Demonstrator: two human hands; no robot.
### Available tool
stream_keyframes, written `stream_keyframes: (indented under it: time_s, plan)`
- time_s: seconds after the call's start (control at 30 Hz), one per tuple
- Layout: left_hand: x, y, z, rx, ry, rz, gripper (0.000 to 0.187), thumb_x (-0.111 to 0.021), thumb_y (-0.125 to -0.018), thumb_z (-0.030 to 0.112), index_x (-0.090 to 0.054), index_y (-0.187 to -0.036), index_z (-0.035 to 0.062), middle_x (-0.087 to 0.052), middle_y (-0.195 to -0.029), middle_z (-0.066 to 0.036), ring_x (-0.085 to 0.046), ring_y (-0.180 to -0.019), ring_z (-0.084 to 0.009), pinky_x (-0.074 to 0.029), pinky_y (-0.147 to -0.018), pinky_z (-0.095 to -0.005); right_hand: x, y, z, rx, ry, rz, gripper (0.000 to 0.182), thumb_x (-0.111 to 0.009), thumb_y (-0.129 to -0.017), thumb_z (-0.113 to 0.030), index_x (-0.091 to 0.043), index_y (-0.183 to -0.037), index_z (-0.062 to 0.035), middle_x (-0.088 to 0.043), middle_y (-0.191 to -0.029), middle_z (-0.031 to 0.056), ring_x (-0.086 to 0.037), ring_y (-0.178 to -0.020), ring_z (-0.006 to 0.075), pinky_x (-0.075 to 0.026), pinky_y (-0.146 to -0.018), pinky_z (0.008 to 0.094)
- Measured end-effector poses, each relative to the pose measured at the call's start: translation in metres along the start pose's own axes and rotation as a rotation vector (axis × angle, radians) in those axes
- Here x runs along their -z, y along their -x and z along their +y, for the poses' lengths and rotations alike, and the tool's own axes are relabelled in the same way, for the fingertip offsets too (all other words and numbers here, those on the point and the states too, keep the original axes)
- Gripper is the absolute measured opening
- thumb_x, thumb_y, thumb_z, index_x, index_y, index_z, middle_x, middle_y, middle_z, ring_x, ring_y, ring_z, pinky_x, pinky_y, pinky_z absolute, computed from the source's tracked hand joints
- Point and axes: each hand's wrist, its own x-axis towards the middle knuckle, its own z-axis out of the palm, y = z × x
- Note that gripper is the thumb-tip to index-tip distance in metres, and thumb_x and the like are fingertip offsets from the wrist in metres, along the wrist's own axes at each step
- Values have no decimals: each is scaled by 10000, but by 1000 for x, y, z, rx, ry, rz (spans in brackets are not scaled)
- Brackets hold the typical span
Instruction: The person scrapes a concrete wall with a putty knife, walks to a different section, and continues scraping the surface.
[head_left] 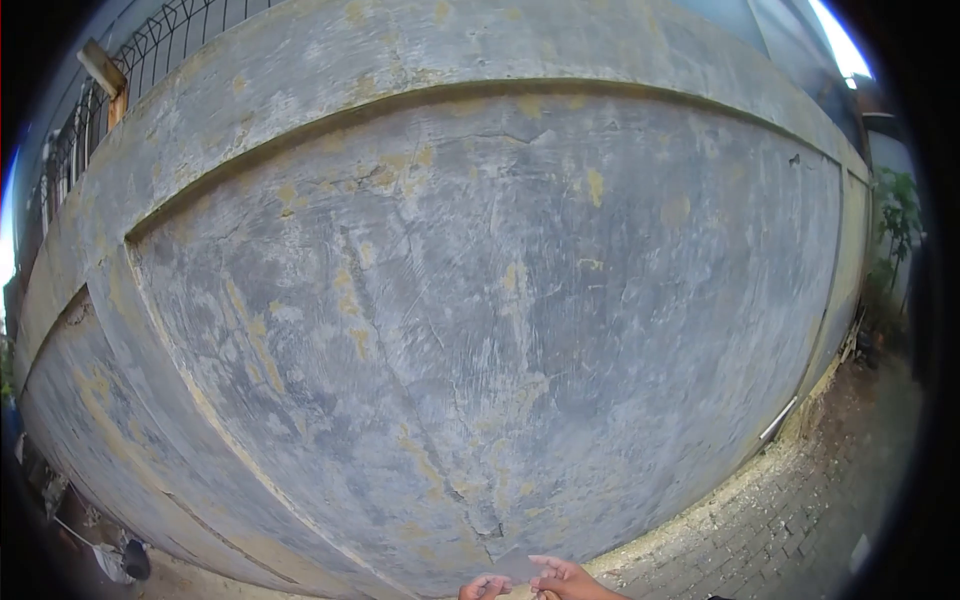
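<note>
At the bottom edge of the head view, my left hand (pixel 485 588) and my right hand (pixel 562 578) are close together, low in front of the wall. Between their fingertips is a small flat grey piece (pixel 513 566), thin like a sheet or blade; its exact kind does not show. Fingers of both hands are bent and pinch at its sides. The lower parts of both hands are cut off by the frame. Behind them rises a grey plastered wall (pixel 560 330) with yellowish patches and cracks.
A raised border (pixel 480 60) frames the wall panel. Bars of a metal fence (pixel 190 30) top it at the left. Paving (pixel 745 545) runs along the wall's foot at the right, with a white strip (pixel 778 418) leaning there. A white and dark object (pixel 120 562) lies lower left.
</note>
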Motion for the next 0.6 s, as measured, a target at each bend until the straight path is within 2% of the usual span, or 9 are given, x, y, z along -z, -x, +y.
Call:
stream_keyframes:
  time_s: [0.07, 0.13, 0.2, 0.23, 0.3, 0.43, 0.5, 0.57, 0.6]
  plan:
    - [-23, -12, -11, 53, 133, 40, 200, -607, -884, 153, -648, -1053, 55, -659, -919, -36, -588, -904, -149, -464, -860, -339, 41, -40, 13, -44, 61, -100, 211, -525, -917, -148, -511, -1078, -13, -586, -699, 68, -560, -560, 145, -445, -496, 270]
    - [-47, -34, 4, -64, 98, 92, 158, -646, -870, 114, -661, -910, -38, -651, -803, -61, -592, -743, -110, -482, -721, -255, 56, -55, 8, -109, 103, -197, 280, -516, -944, -166, -443, -1130, 30, -603, -764, 117, -596, -619, 191, -461, -556, 308]
    - [-57, -45, 23, -105, 65, 111, 186, -648, -869, 109, -646, -995, -29, -660, -901, -80, -601, -819, -112, -470, -773, -238, 40, -67, -30, -50, 188, -186, 276, -520, -914, -57, -424, -1159, 28, -597, -791, 57, -548, -605, 78, -439, -529, 222]
    - [-62, -48, 35, -101, 83, 143, 186, -648, -869, 109, -646, -995, -29, -660, -901, -80, -601, -819, -112, -470, -773, -238, 36, -72, -40, -76, 205, -206, 276, -520, -914, -57, -424, -1159, 28, -597, -791, 57, -548, -605, 78, -439, -529, 222]
    - [-66, -59, 55, -291, 73, 183, 153, -653, -864, 96, -642, -955, -27, -651, -864, -67, -591, -792, -102, -467, -743, -235, 27, -84, -52, 8, 242, -312, 293, -481, -928, -65, -388, -1195, 12, -598, -810, 69, -524, -560, 88, -422, -494, 224]
    - [-62, -86, 81, -377, 122, 242, 99, -658, -857, 78, -612, -876, -7, -628, -812, -49, -567, -756, -82, -457, -686, -229, 6, -111, -72, 169, 299, -497, 397, -448, -939, -68, -307, -1305, -5, -592, -807, 68, -502, -536, 85, -409, -473, 218]
    - [-63, -96, 105, -403, 189, 244, 121, -661, -854, 72, -560, -817, 16, -595, -759, -27, -533, -675, -58, -430, -608, -212, -18, -112, -99, 247, 360, -473, 543, -413, -946, -66, -174, -1433, -42, -587, -767, 69, -494, -512, 85, -409, -461, 222]
    - [-64, -100, 146, -417, 233, 196, 96, -629, -870, 56, -538, -843, 39, -599, -785, -36, -514, -626, -58, -402, -567, -199, -42, -115, -124, 331, 418, -449, 663, -406, -943, -59, -19, -1481, -74, -584, -731, 72, -493, -492, 85, -414, -452, 227]
    - [-62, -104, 165, -427, 243, 180, 95, -625, -874, 63, -543, -832, 40, -594, -775, -30, -489, -598, -50, -391, -553, -199, -57, -116, -139, 377, 434, -439, 675, -405, -941, -58, -2, -1482, -78, -583, -724, 73, -492, -486, 83, -412, -445, 227]
